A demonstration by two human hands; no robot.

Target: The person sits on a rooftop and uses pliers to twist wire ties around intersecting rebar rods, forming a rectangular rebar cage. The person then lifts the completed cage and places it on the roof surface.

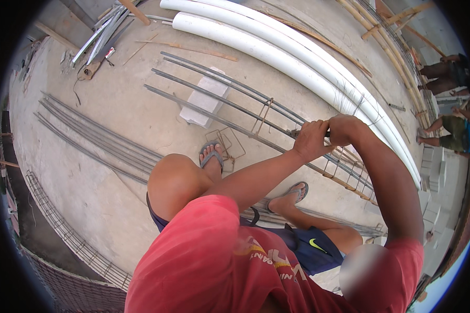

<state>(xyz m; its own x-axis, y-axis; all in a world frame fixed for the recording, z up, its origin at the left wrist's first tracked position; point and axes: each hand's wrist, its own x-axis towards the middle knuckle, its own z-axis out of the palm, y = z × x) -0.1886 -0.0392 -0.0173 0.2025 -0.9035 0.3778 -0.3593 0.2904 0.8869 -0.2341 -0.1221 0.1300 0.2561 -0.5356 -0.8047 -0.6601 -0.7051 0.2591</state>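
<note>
A long cage of steel rebars [164,95] with square wire stirrups runs slantwise in front of me, its far-left bar ends sticking out. My left hand [312,141] is closed at the bars, its fingers curled over a spot near a stirrup. Close beside it, my right hand [346,129] is clenched around something dark, mostly hidden by the fingers. A small dark end shows between the two hands. Under the bars lies a pale block [203,103]. Thin wires [352,99] fan out above the right hand; whether it holds them I cannot tell.
Long white pipes [235,39] curve behind the cage. Loose rebars [99,133] lie at the left, and loose stirrups [239,142] beside my sandalled foot [212,156]. Another cage [73,235] runs along the left edge. Other people [449,130] are at the far right, near grey blocks [431,161].
</note>
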